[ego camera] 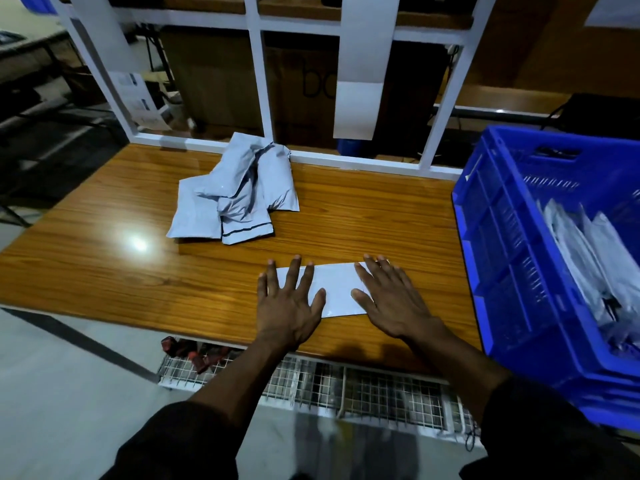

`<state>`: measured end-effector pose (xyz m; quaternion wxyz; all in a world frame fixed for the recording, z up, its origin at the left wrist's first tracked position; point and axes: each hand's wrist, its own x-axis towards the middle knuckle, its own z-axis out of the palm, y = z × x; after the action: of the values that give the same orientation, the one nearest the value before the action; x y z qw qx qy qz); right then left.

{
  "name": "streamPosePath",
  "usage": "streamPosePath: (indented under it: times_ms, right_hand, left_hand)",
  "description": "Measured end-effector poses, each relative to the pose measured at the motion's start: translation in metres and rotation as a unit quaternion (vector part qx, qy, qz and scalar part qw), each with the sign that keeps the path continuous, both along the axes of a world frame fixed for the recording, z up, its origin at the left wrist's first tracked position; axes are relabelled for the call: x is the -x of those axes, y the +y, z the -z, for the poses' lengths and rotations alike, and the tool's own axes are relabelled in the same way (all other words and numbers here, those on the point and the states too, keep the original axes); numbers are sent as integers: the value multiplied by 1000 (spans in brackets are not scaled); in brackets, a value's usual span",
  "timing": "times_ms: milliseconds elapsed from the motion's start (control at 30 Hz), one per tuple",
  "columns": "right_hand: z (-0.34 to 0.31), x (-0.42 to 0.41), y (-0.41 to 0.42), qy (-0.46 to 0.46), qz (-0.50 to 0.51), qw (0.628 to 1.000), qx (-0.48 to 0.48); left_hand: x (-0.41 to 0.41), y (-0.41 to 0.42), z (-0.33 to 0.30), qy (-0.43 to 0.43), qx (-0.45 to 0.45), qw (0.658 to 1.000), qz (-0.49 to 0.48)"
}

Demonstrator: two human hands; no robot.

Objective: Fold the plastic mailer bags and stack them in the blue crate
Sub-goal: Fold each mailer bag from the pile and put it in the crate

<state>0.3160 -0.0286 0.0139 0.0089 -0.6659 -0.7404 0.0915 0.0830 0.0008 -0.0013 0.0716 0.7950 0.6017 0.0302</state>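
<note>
A flat, folded pale grey mailer bag (pixel 337 287) lies on the wooden table (pixel 104 265) near its front edge. My left hand (pixel 289 303) presses its left end with fingers spread straight. Flat on the bag's right end lies my right hand (pixel 389 301), fingers straight too. Behind them, toward the back of the table, sits a loose pile of several crumpled grey mailer bags (pixel 235 192). The blue crate (pixel 512 244) stands at the table's right side and holds several folded bags (pixel 595 265).
A white frame (pixel 258 81) rises along the table's back edge, with cardboard boxes behind it. A wire mesh shelf (pixel 311 382) with some red items sits below the table's front edge. Grey floor lies to the left.
</note>
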Motion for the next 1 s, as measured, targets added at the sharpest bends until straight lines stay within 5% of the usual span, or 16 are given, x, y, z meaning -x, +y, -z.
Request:
streamPosePath:
  times_ms: [267,433,1000]
  right_hand:
    - [-8,12,2,-37,19,999,28]
    - [-2,47,0,-56,-50,996,-42]
    - [-5,25,-10,-6,-9,1000,28]
  left_hand:
    - [-5,-4,-10,10,-28,999,26]
    - [-7,-5,-1,-33,-74,989,120]
    - [3,-1,-5,14,21,999,20]
